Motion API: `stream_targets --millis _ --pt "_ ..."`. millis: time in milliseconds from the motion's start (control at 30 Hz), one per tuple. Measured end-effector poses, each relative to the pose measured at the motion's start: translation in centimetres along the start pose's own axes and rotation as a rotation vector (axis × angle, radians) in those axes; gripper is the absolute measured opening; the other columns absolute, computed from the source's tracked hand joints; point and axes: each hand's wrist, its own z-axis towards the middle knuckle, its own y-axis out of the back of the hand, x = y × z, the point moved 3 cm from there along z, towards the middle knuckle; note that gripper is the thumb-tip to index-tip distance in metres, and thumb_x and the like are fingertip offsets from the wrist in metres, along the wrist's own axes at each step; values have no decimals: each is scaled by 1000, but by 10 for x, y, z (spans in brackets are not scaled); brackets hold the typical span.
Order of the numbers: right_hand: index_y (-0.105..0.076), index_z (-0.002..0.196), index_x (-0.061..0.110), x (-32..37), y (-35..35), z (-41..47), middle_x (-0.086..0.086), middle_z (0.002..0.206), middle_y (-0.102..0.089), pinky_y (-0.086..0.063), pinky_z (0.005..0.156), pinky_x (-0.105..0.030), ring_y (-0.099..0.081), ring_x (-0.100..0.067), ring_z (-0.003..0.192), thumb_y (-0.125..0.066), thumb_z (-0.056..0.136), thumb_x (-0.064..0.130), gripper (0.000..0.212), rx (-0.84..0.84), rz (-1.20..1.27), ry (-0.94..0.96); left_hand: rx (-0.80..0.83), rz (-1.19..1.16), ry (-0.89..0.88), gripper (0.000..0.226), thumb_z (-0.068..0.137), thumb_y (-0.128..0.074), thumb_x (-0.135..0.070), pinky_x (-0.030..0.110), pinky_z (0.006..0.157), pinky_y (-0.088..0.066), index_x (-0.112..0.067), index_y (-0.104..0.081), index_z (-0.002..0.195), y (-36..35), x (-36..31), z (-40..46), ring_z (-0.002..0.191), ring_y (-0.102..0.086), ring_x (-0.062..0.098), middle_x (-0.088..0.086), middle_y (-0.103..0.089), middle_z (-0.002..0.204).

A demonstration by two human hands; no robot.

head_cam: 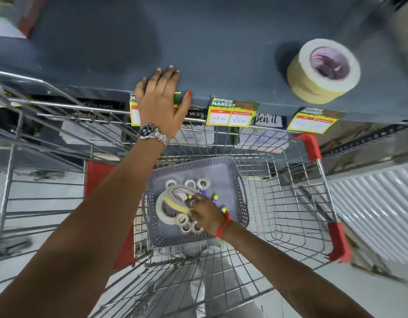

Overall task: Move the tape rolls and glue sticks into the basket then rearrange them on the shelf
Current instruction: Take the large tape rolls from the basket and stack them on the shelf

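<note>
A grey perforated basket sits inside a wire shopping cart. It holds several small tape rolls, large tape rolls and blue-and-yellow glue sticks. My right hand reaches into the basket and pinches a large yellowish tape roll by its rim. My left hand lies flat with straight fingers on the front edge of the dark grey shelf. Two big beige tape rolls stand stacked on the shelf at the right.
Yellow-and-green price tags hang along the shelf's front edge. The cart has red corner guards and stands against the shelf. A lower shelf with papers shows behind the cart's wires. Pale floor lies below.
</note>
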Motion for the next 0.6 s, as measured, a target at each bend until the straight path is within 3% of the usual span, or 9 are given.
stream_targets --millis 100,167,233,300,467,600 --pt "-55 121 -7 4 10 -6 -31 127 -54 -37 103 -32 -51 -40 120 -45 82 -4 41 -100 25 46 5 -1 -6 54 89 -33 -49 44 108 -24 -20 -48 131 1 -1 -1 133 -39 19 -2 -49 140" --pt "-52 125 -4 3 21 -7 -22 120 -58 -44 97 -29 -51 -33 115 -43 87 -1 39 -173 89 -6 3 -9 -11 54 89 -32 -49 44 107 -24 -19 -48 131 2 -1 -1 132 -40 20 -1 -50 139" --pt "-56 119 -5 7 42 -12 -20 110 -62 -48 87 -30 -56 -34 106 -49 85 -2 35 -309 141 -56 2 -6 -14 54 89 -32 -48 45 107 -24 -18 -48 131 3 -1 -1 132 -40 21 0 -50 139" --pt "-61 110 -8 13 63 -20 -27 109 -61 -46 88 -35 -61 -41 101 -53 78 0 34 -375 143 -9 7 2 -19 54 89 -32 -48 45 108 -24 -18 -47 132 4 -2 -1 133 -39 21 0 -49 140" --pt "-60 107 -11 26 121 -39 -29 117 -57 -33 94 -31 -58 -43 108 -52 84 13 34 -558 46 -49 36 11 -19 57 89 -28 -49 45 108 -23 -17 -46 133 4 -2 -1 133 -38 22 1 -47 142" --pt "-62 103 -7 33 188 -51 -25 109 -61 -39 87 -34 -61 -41 95 -54 86 9 25 -814 -117 11 38 18 -28 59 89 -26 -51 45 107 -24 -16 -46 132 4 -1 -1 133 -38 23 2 -47 141"
